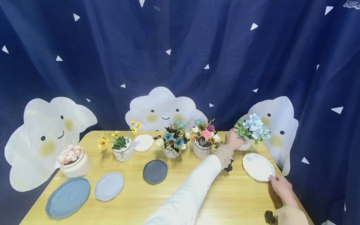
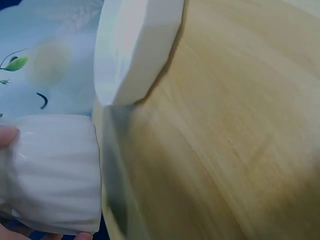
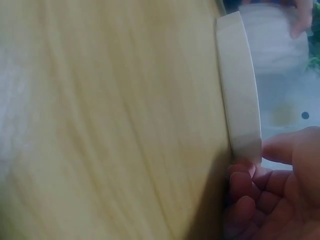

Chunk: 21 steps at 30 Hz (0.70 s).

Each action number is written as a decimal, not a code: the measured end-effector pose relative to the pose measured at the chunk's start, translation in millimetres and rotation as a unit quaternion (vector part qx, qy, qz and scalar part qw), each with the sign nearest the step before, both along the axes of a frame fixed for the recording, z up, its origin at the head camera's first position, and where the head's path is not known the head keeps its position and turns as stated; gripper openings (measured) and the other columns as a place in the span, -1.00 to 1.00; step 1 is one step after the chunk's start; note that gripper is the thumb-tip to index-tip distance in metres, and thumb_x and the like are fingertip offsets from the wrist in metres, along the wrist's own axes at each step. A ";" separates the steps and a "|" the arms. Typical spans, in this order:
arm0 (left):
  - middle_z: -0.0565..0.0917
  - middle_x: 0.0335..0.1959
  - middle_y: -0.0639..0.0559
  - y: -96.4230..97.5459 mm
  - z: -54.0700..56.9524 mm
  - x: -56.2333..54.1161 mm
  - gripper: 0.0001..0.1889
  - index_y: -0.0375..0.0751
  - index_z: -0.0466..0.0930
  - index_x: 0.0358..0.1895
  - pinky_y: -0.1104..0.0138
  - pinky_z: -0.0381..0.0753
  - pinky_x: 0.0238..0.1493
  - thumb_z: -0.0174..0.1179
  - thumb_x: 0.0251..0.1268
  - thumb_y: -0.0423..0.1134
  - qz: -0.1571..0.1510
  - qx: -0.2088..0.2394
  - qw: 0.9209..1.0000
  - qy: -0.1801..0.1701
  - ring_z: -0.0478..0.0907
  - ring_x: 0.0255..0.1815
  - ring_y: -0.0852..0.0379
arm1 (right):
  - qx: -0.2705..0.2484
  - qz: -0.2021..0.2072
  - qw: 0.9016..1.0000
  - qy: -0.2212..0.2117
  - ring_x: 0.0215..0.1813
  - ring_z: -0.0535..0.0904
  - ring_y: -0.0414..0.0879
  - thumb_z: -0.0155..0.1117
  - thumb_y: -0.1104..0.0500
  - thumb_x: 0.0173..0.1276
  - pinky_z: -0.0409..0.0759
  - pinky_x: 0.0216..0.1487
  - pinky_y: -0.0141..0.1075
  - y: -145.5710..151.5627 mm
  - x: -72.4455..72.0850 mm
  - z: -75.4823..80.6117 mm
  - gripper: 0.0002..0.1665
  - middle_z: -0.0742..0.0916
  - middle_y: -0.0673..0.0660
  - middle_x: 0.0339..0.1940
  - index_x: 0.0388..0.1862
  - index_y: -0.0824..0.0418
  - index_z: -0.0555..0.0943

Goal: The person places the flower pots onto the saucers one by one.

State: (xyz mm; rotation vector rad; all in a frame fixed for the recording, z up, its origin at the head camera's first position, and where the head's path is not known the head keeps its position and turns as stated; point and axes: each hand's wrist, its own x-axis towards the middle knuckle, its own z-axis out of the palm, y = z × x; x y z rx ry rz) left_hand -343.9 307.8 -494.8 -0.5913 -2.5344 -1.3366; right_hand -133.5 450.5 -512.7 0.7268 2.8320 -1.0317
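At the far right of the table, my left hand (image 1: 234, 139) grips a white pot (image 2: 55, 172) of light blue flowers (image 1: 255, 125) with green leaves. In the left wrist view its fingers (image 2: 7, 135) wrap the pot's side; whether the base touches the table I cannot tell. Nearer me lies a white plate (image 1: 258, 167) with a faceted rim. My right hand (image 1: 282, 187) pinches the near right edge of this plate, thumb on the rim and fingers beneath, as the right wrist view shows (image 3: 280, 185). The plate's wall (image 3: 239, 85) stands close to the wood.
Other flower pots stand along the back: mixed pink (image 1: 202, 149), blue-and-white (image 1: 171, 152), yellow (image 1: 123, 153), and pale pink (image 1: 77, 165) at left. Plates lie about: dark grey (image 1: 155, 172), lavender (image 1: 109, 186), blue (image 1: 68, 197), small white (image 1: 143, 142). A dark curtain (image 1: 180, 62) hangs behind.
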 end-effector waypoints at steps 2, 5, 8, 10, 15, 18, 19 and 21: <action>0.63 0.02 0.07 -0.6 4.3 3.0 -0.27 -0.13 0.59 0.10 0.55 0.48 0.02 0.61 -0.32 -0.08 -0.012 -0.004 1.000 -0.001 0.58 0.01 0.12 | 0.001 0.003 1.000 -0.001 -0.46 0.54 -0.03 -0.24 0.04 0.51 0.52 -0.49 -0.26 1.3 -0.4 -0.2 -0.48 0.58 0.14 -0.54 -0.30 0.47 0.50; 0.62 0.05 0.09 -0.5 10.1 8.2 -0.26 -0.10 0.58 0.13 0.55 0.46 0.04 0.60 -0.29 -0.07 -0.031 -0.011 0.999 -0.007 0.57 0.04 0.14 | 0.003 0.005 1.000 -0.001 -0.46 0.55 -0.03 -0.24 0.04 0.52 0.52 -0.49 -0.25 2.9 0.1 0.0 -0.46 0.59 0.15 -0.54 -0.28 0.50 0.49; 0.62 0.03 0.14 1.0 14.0 14.2 -0.26 -0.07 0.58 0.14 0.58 0.44 0.03 0.60 -0.28 -0.04 -0.049 -0.021 0.999 -0.005 0.55 0.04 0.21 | 0.004 0.002 1.000 -0.002 -0.47 0.54 -0.04 -0.25 0.05 0.52 0.52 -0.49 -0.25 5.1 1.4 -0.1 -0.46 0.58 0.15 -0.54 -0.27 0.51 0.48; 0.62 0.02 0.18 2.1 16.1 18.5 -0.26 -0.06 0.57 0.13 0.59 0.43 0.02 0.60 -0.28 -0.03 -0.060 -0.024 0.998 -0.001 0.54 0.03 0.25 | 0.002 0.000 1.000 -0.004 -0.48 0.54 -0.04 -0.26 0.05 0.52 0.53 -0.50 -0.25 6.7 2.3 -0.1 -0.46 0.58 0.16 -0.54 -0.27 0.51 0.47; 0.64 0.00 0.25 3.5 20.6 27.3 -0.26 -0.01 0.56 0.16 0.64 0.39 0.04 0.59 -0.26 -0.02 -0.086 -0.029 0.996 0.021 0.53 0.03 0.34 | -0.004 -0.004 1.000 -0.009 -0.45 0.55 -0.02 -0.26 0.03 0.51 0.55 -0.49 -0.25 9.5 3.3 -1.1 -0.44 0.56 0.18 -0.52 -0.21 0.54 0.45; 0.62 0.03 0.27 3.6 22.9 31.2 -0.23 0.01 0.53 0.19 0.66 0.36 0.06 0.59 -0.24 -0.01 -0.098 -0.036 0.994 0.029 0.51 0.06 0.38 | -0.009 -0.008 1.000 -0.012 -0.43 0.55 -0.02 -0.25 0.02 0.51 0.54 -0.48 -0.26 9.6 3.1 -1.4 -0.42 0.57 0.18 -0.51 -0.15 0.57 0.44; 0.62 0.04 0.28 3.6 23.6 32.5 -0.22 0.02 0.51 0.21 0.67 0.34 0.06 0.59 -0.24 -0.01 -0.101 -0.038 0.994 0.030 0.50 0.07 0.39 | -0.010 -0.007 1.000 -0.012 -0.43 0.55 -0.02 -0.25 0.02 0.51 0.54 -0.48 -0.26 9.6 3.0 -1.3 -0.42 0.58 0.18 -0.51 -0.14 0.58 0.44; 0.61 0.07 0.30 3.7 25.5 35.2 -0.20 0.03 0.49 0.24 0.68 0.32 0.08 0.58 -0.23 -0.01 -0.108 -0.043 0.993 0.031 0.48 0.09 0.41 | -0.011 -0.007 1.000 -0.013 -0.43 0.55 -0.03 -0.24 0.01 0.50 0.53 -0.48 -0.26 9.3 3.1 -0.8 -0.41 0.58 0.18 -0.51 -0.12 0.59 0.43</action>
